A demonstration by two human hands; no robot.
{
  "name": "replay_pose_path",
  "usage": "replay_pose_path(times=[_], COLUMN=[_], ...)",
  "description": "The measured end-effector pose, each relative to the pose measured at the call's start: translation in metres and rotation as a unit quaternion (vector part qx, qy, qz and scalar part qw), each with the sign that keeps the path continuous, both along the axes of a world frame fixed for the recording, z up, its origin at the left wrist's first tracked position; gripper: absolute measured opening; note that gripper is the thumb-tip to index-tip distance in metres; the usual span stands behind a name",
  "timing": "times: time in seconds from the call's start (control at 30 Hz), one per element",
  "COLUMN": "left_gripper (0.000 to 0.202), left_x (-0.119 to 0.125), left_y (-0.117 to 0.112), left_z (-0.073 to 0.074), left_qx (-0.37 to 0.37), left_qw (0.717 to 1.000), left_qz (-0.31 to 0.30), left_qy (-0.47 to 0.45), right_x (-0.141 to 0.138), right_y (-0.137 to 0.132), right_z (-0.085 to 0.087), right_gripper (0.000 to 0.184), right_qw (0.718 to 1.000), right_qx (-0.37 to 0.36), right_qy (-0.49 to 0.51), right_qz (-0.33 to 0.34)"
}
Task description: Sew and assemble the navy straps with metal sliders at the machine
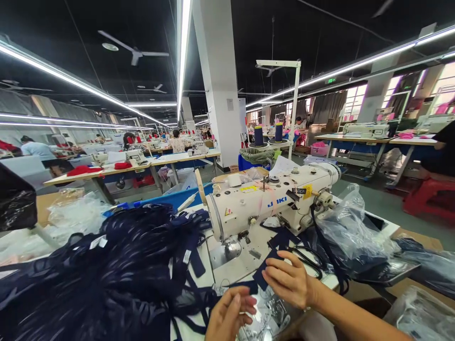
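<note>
A white sewing machine (249, 203) marked JUKI stands before me, its needle area at the left end. My left hand (231, 312) is low in the view, palm up, fingers loosely bent and apart, with no thing visible in it. Just above its fingertips lies a navy strip (249, 286). To the right, my right hand (289, 279) hovers with half-curled, parted fingers beside a navy fabric piece (262, 274); no grip on it shows. Its thumb is hidden. Small metal parts (273, 308) in clear plastic lie between and below the hands.
A large heap of navy straps (106, 270) covers the left of the table. Clear plastic bags (348, 222) with dark contents lie right of the machine. A thread stand (295, 109) with navy cones (259, 136) rises behind. Other people work at tables farther back.
</note>
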State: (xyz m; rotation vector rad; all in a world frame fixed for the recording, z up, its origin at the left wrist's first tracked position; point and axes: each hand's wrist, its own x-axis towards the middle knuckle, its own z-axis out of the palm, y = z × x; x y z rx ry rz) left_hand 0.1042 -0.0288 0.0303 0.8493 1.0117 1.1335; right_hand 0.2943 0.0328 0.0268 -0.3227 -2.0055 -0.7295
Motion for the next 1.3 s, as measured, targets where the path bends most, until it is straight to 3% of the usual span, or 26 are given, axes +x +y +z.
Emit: replay_pose_path(times=[0.13,0.3,0.47,0.63,0.73,0.8,0.87,0.93,0.97,1.1,1.23,1.3], left_gripper=[0.039,0.034,0.039,0.041,0.033,0.019,0.014,0.022,0.024,0.028,0.038,0.039], left_x=[0.02,0.023,0.016,-0.002,-0.026,-0.04,-0.049,-0.051,-0.05,-0.041,-0.04,-0.042], left_y=[0.007,0.009,0.017,0.032,0.047,0.056,0.064,0.071,0.074,0.082,0.084,0.085], left_z=[0.003,-0.002,-0.009,0.006,0.019,0.024,0.026,0.023,0.02,0.003,-0.012,-0.016], left_qx=[-0.008,0.025,0.042,0.081,0.123,0.155,0.191,0.22,0.233,0.297,0.371,0.401], left_qw=[0.998,0.999,0.997,0.97,0.939,0.892,0.789,0.681,0.652,0.597,0.561,0.546], left_qz=[0.014,0.024,0.007,-0.01,0.045,0.065,0.035,-0.013,-0.033,-0.104,-0.187,-0.199], left_qy=[-0.063,-0.007,0.057,0.231,0.317,0.419,0.583,0.698,0.721,0.738,0.717,0.708], right_x=[-0.005,-0.009,-0.012,-0.015,-0.018,-0.024,-0.033,-0.045,-0.051,-0.069,-0.074,-0.073], right_y=[-0.005,-0.007,-0.006,0.013,0.033,0.045,0.056,0.065,0.069,0.082,0.084,0.082], right_z=[0.003,0.008,0.01,-0.006,-0.019,-0.024,-0.027,-0.029,-0.031,-0.042,-0.051,-0.052], right_gripper=[0.018,0.019,0.023,0.03,0.031,0.028,0.027,0.026,0.024,0.021,0.022,0.023], right_qw=[1.0,1.0,0.999,0.983,0.941,0.887,0.844,0.831,0.83,0.827,0.837,0.842], right_qx=[0.014,0.019,-0.036,-0.182,-0.336,-0.454,-0.523,-0.54,-0.54,-0.536,-0.514,-0.502], right_qy=[0.002,0.005,-0.011,-0.023,-0.033,-0.069,-0.099,-0.11,-0.111,-0.127,-0.135,-0.138], right_qz=[0.009,0.017,0.019,0.006,-0.03,-0.05,-0.066,-0.08,-0.087,-0.116,-0.134,-0.138])
